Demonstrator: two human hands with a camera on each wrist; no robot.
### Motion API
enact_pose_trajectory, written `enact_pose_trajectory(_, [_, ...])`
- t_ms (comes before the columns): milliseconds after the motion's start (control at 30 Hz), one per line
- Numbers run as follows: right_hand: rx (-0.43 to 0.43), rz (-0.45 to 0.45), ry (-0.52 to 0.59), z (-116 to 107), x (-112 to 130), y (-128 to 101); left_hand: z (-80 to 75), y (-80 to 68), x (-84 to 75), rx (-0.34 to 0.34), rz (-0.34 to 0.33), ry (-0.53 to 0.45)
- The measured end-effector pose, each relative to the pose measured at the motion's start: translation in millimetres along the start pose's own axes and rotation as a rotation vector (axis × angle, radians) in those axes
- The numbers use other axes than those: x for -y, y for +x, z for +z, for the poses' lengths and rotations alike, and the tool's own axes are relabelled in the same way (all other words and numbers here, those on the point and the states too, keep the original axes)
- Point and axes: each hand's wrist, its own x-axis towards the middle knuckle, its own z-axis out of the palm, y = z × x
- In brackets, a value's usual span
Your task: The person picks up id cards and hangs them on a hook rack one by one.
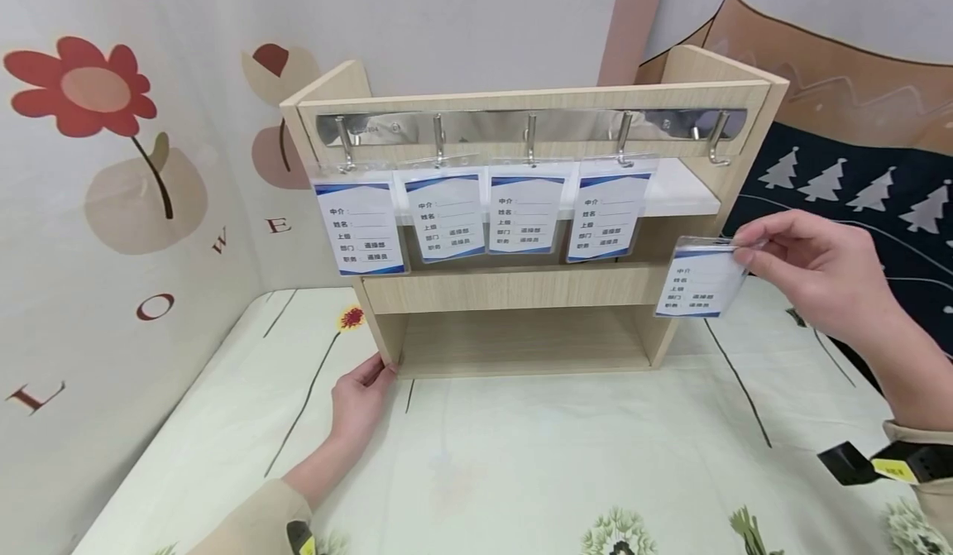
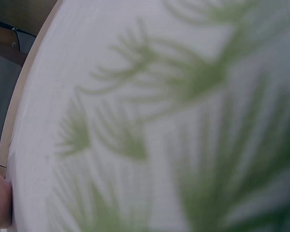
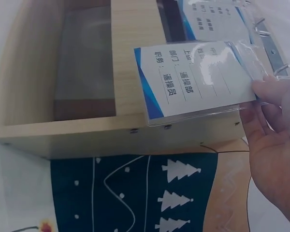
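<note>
The right hand [image 1: 811, 278] pinches a clear-sleeved white-and-blue ID card [image 1: 701, 280] by its top edge, long axis upright; the bare steel hook [image 1: 717, 143] lies at twelve o'clock. The left hand [image 1: 362, 394] rests flat-fingered against the pale wooden rack [image 1: 521, 286].

held badge card [image 3: 195, 79]: 部门 通操部, 职务 通操员 | wall [image 1: 112, 307]: letters l, o, w, e
</note>
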Motion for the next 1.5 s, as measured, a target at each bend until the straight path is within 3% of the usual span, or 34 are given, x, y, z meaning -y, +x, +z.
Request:
enact_pose_trajectory(400, [-0.095,-0.054,0.074,0.5,12.2,21.0,0.8,-0.5,-2.0,-0.004,0.0,-0.007])
enact_pose_trajectory(867, [-0.214,-0.206,0.107,-1.3,27.6,39.5,-1.2,-1.3,-2.6,-0.003,-0.008,0.014])
enact_pose_trajectory(1333, [-0.236,-0.164,0.109,-1.3,32.6,41.9,-0.3,-2.3,-2.6,-0.012,-0.013,0.004])
enact_pose_trajectory(1500, [-0.219,-0.082,0.132,-1.9,35.0,40.7,-0.6,-1.9,-2.0,-0.005,-0.017,-0.002])
